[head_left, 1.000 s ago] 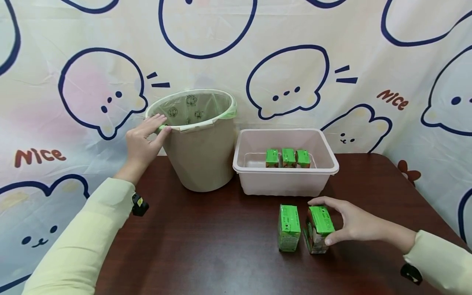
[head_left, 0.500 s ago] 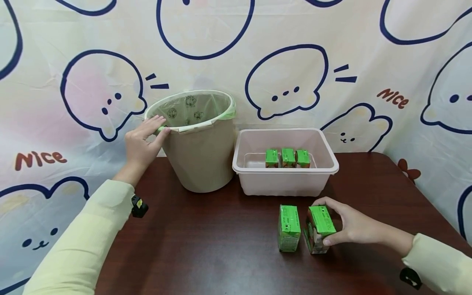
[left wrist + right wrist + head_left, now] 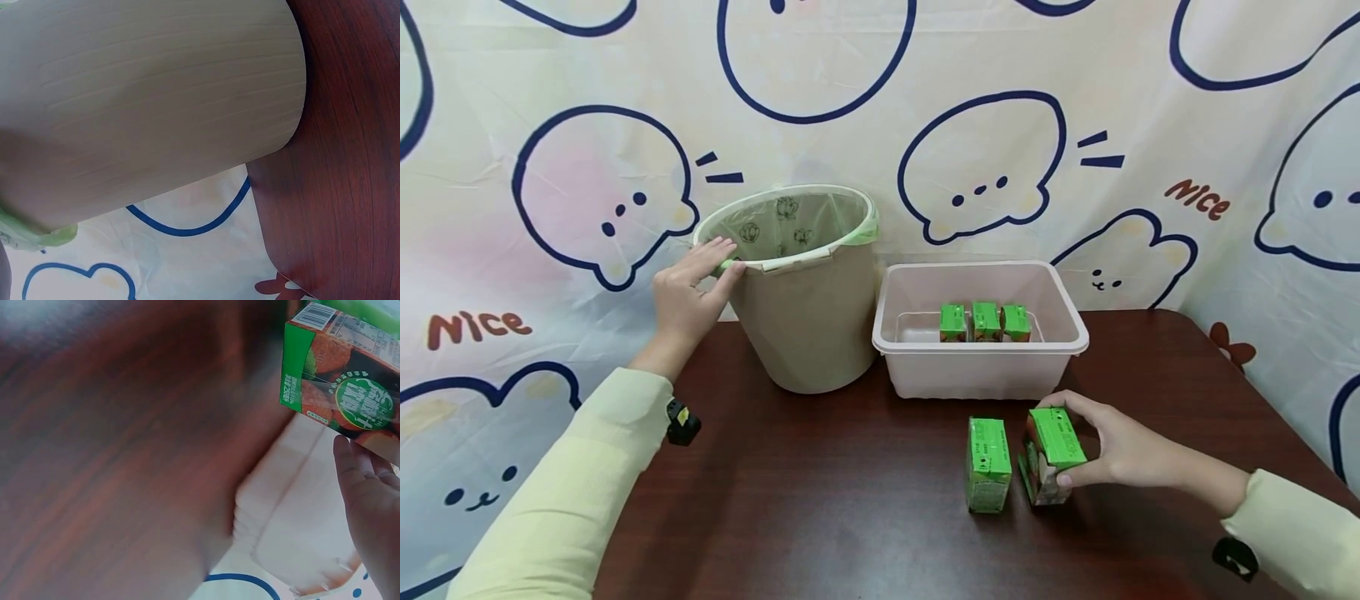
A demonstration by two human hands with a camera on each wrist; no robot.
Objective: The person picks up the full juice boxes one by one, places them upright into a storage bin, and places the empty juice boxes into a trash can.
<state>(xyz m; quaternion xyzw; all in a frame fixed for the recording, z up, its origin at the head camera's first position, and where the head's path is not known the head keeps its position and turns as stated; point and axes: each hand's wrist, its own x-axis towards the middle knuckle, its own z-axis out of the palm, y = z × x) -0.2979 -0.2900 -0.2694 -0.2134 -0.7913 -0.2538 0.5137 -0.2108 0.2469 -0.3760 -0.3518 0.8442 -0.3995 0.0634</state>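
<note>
"So, what's on the bench (image 3: 820,533)?"
"A bin (image 3: 812,333), then a tub (image 3: 973,371)."
"And the hands?"
"Left grip (image 3: 688,296) pinches the bin's rim; right grip (image 3: 1116,442), thumb and fingers parted, holds a green carton (image 3: 1051,457) before the tub, beside another carton (image 3: 988,462)."

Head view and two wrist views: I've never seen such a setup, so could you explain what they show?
There is no machine here; a person works bare-handed. The wide picture comes from a camera worn on the head, the close ones from a camera on each wrist. The left grip touches a bag-lined waste bin; the right grip holds a green-topped drink carton. A second carton stands beside it on the wood-grained table, and three more green-topped cartons sit in a pale pink tub.
</note>
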